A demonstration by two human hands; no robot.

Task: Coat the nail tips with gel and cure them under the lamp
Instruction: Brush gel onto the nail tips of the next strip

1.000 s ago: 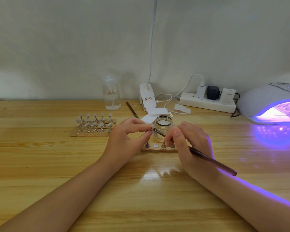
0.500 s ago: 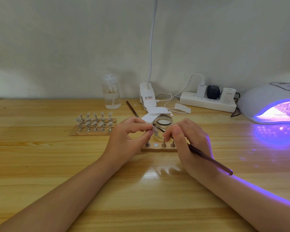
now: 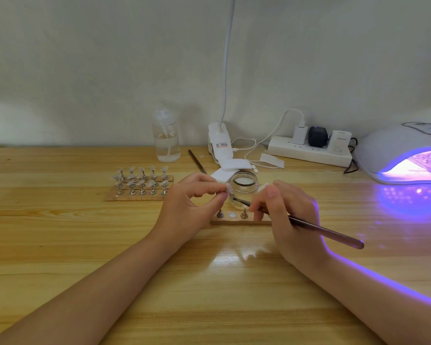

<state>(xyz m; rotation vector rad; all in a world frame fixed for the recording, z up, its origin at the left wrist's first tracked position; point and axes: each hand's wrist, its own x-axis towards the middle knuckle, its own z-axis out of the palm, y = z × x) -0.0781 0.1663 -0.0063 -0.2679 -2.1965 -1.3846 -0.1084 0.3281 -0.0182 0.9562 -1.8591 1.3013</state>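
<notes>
- My left hand (image 3: 192, 210) pinches a nail tip (image 3: 229, 188) at centre frame, steadying it.
- My right hand (image 3: 288, 215) grips the brush (image 3: 309, 226), bristles meeting the tip to coat it.

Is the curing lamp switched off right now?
No, the lamp glows purple inside and throws purple light on the table.

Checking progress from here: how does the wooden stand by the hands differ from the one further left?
The near stand shows only a couple of bare metal pegs and an empty disc; the left stand is full, its pegs topped with nail tips. The near stand is a single narrow row, partly hidden behind the right hand; the left stand holds several rows in full view. Both are flat wooden bases on the table.
</notes>
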